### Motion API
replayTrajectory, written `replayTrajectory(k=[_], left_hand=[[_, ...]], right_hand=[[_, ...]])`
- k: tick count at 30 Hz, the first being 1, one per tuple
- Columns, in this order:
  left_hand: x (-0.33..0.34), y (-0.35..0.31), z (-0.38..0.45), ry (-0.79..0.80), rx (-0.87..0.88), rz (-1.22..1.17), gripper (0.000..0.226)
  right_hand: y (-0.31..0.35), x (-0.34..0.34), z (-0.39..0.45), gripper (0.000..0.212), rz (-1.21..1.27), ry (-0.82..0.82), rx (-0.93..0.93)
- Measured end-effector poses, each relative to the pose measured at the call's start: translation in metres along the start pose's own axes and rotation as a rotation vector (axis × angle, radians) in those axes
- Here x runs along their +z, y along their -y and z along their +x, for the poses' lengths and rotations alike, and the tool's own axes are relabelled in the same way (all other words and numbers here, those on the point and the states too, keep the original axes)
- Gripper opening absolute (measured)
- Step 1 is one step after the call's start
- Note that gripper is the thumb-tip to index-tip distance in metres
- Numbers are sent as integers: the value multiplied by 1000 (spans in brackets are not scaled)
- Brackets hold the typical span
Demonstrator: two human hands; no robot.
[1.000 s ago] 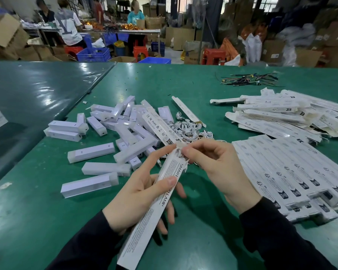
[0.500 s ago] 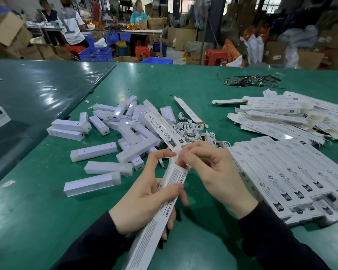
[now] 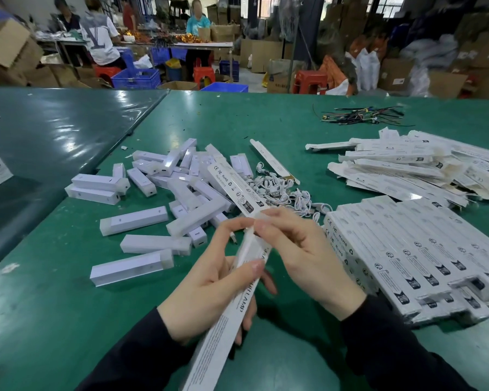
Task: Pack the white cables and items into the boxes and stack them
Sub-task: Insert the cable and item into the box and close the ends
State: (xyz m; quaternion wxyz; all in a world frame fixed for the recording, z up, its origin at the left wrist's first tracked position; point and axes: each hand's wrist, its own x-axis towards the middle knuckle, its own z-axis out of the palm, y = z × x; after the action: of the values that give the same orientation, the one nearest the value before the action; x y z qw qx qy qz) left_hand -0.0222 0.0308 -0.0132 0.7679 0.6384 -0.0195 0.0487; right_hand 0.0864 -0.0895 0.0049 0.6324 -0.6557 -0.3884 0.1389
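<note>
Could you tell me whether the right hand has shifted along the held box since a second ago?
No: the right hand stays pinching the top end of the long box.

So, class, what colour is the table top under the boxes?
Green table top, clearest in the head view.

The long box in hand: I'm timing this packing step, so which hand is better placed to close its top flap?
Right hand: its fingertips already pinch the long box top, while the left hand grips the body.

Green worktable [image 3: 266, 122], stacked cardboard boxes [image 3: 480, 52], blue crates [image 3: 136, 79], possibly windows behind
</note>
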Motion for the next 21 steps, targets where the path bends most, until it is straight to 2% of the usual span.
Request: replayTrajectory(k=[2, 4, 9, 12, 15, 17, 21], left_hand=[[-2, -2, 1, -39, 19, -12, 42], [-2, -3, 1, -62, 29, -21, 40], [-1, -1, 0, -79, 36, -4, 24], [-1, -2, 0, -74, 41, -2, 21], [-1, -2, 0, -61, 34, -11, 20], [-1, -1, -1, -54, 31, -15, 21], [2, 1, -1, -38, 9, -38, 27]], right_hand=[[0, -4, 3, 9, 61, -125, 5], [-1, -8, 5, 6, 142, -168, 30], [-1, -6, 3, 16, 138, -72, 63], [1, -9, 4, 6, 200, -63, 140], [-1, -9, 6, 23, 325, -117, 287], [-1, -7, 7, 34, 420, -56, 374], [-1, -8, 6, 25, 484, 49, 452]])
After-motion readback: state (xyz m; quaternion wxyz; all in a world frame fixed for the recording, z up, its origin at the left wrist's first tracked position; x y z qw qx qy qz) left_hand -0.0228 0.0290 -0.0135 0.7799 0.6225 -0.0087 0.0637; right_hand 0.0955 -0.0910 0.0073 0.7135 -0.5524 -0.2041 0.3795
